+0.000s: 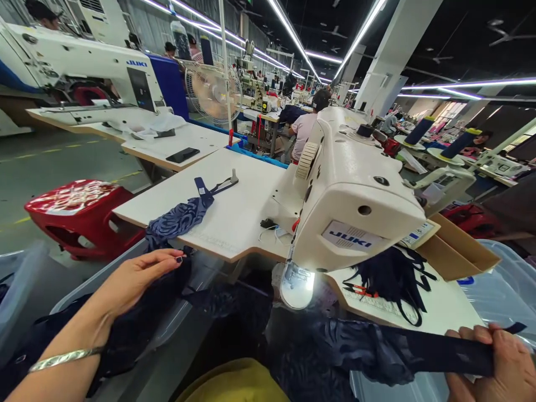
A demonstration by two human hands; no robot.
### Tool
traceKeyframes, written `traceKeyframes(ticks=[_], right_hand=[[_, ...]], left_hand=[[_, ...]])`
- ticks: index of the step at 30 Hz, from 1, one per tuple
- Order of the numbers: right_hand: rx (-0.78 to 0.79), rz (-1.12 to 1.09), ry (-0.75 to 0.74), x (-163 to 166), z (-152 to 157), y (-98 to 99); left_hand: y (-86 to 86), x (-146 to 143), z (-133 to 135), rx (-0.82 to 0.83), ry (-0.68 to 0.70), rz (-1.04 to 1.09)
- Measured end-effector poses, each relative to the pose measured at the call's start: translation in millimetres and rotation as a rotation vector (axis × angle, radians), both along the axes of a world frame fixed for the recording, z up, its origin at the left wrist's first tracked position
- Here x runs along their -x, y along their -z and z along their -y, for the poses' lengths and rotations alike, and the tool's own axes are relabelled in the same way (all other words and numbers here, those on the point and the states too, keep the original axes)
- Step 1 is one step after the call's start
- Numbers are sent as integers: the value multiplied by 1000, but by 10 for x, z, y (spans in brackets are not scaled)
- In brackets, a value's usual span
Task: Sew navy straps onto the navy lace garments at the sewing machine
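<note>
My left hand (134, 276) pinches the edge of a dark navy patterned fabric piece (234, 318) that hangs off the table's near edge. My right hand (498, 360) is closed round the dark band end (444, 354) of the same fabric, at the lower right. The cloth stretches between both hands, below the white JUKI sewing machine (352, 195). Its needle lamp (297, 285) glows just above the fabric. A silver bangle (62, 359) is on my left wrist.
Another navy lace piece (176, 220) lies on the white table (238, 206). Dark cut pieces (389, 279) are piled right of the needle. A red stool (79, 215) stands left, a cardboard box (458, 251) and clear bins (506, 290) right. Other people work at machines behind.
</note>
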State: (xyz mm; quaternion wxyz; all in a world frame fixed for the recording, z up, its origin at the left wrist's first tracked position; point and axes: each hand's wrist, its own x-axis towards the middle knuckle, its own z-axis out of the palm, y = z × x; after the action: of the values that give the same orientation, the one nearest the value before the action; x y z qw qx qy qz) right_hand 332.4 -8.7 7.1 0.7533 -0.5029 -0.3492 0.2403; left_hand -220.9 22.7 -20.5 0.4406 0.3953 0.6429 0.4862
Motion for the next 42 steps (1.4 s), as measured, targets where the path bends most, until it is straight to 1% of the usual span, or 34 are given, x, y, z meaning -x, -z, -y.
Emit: traceKeyframes(ticks=[2, 3, 4, 6, 8, 10, 12, 14, 16, 18, 20, 23, 25, 28, 29, 31, 33, 35, 38, 40, 42], right_hand=[[20, -169, 84, 198, -25, -41], [38, -231, 95, 307, -31, -59], [63, -256, 89, 419, -31, -68], [124, -183, 60, 639, -15, -54], [208, 28, 0, 855, 18, -13], [251, 339, -106, 1075, 55, 14], [184, 635, -256, 1299, 77, 3], [61, 828, -369, 1508, 76, -28], [-30, 969, -411, 1670, 57, -43], [-90, 1097, -373, 1771, 35, -27], [-137, 1224, -292, 1819, 25, 5], [-186, 1361, -184, 1843, 30, 24], [-172, 1375, -158, 1858, 38, 9], [-124, 1303, -168, 1895, 44, -10], [-115, 1275, -176, 1908, 45, -7], [-94, 1226, -203, 1932, 44, 16], [-35, 1161, -255, 1944, 43, 48], [36, 1083, -293, 1942, 43, 74], [74, 1055, -340, 1914, 45, 82], [65, 1080, -359, 1884, 46, 71], [72, 1076, -316, 1853, 50, 57]], left_hand=[[5, -114, -89, -141, -147, 122], [-10, -197, -124, -194, -183, 178], [-35, -300, -148, -232, -191, 227], [-101, -565, -158, -253, -132, 300], [-166, -892, -114, -218, 1, 338], [-212, -1236, -30, -153, 172, 348], [-241, -1542, 66, -88, 364, 323], [-263, -1769, 144, -76, 561, 176], [-281, -1910, 184, -110, 668, -21], [-289, -1983, 193, -159, 693, -174], [-278, -2011, 190, -224, 691, -292], [-228, -2009, 193, -394, 655, -531], [-194, -1990, 203, -586, 613, -764], [-189, -1954, 216, -882, 516, -1124], [-203, -1945, 219, -946, 481, -1220], [-245, -1937, 221, -1019, 442, -1352], [-283, -1944, 224, -1042, 443, -1417], [-297, -1960, 231, -1049, 494, -1417], [-263, -1976, 245, -1040, 531, -1361], [-225, -1974, 247, -1002, 494, -1307], [-198, -1970, 244, -930, 469, -1192]])
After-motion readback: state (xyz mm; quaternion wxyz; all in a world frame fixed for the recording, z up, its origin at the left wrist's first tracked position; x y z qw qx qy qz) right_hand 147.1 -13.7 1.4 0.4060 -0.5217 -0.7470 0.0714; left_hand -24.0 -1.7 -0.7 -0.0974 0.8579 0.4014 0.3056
